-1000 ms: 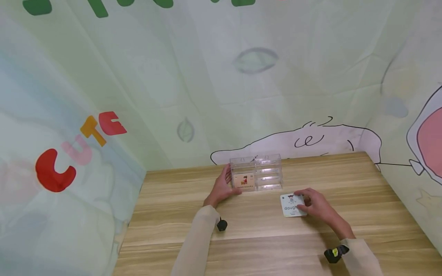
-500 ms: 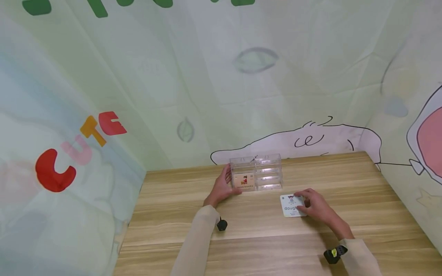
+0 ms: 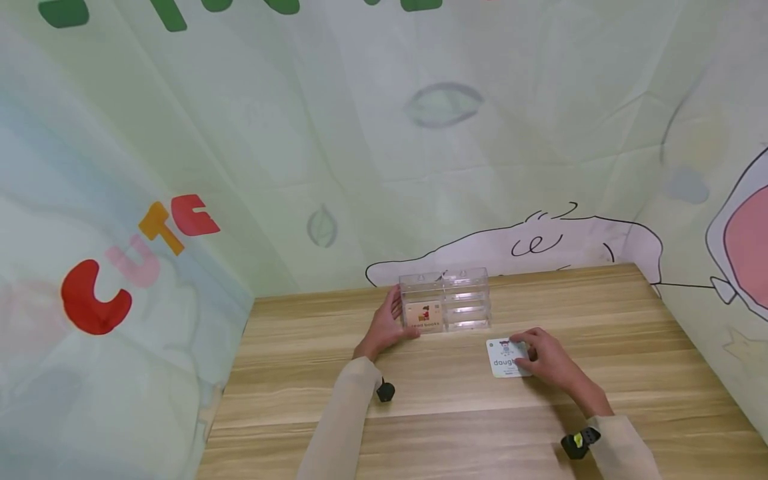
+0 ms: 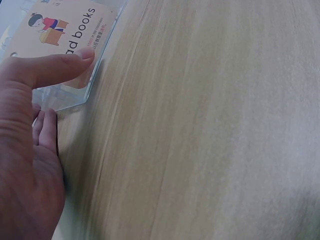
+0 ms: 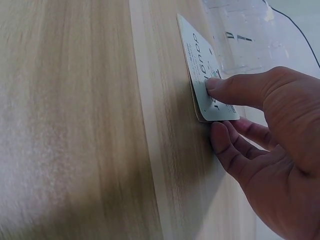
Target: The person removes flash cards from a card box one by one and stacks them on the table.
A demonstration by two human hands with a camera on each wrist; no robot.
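Observation:
A clear plastic card rack (image 3: 467,313) with two columns of slots stands near the table's back edge. An orange "read books" card (image 3: 425,316) sits in its lower left part. My left hand (image 3: 384,330) grips the rack's left side, its thumb lying across the front of that card in the left wrist view. In front of the rack, to the right, my right hand (image 3: 552,360) pinches a white "daughter" card (image 3: 503,358) by its right edge. In the right wrist view the thumb presses on the printed face and the fingers are at the edge underneath; a second layer shows below the card (image 5: 197,65).
The wood-grain table (image 3: 444,427) reaches to a printed cloth backdrop (image 3: 360,147) directly behind the rack. A similar cloth hangs along the left side, with coloured letters on it. Each wrist carries a small black camera (image 3: 386,391).
Hardly anything differs. My right wrist has shifted very slightly left, while the card, the rack and my left hand stay in place.

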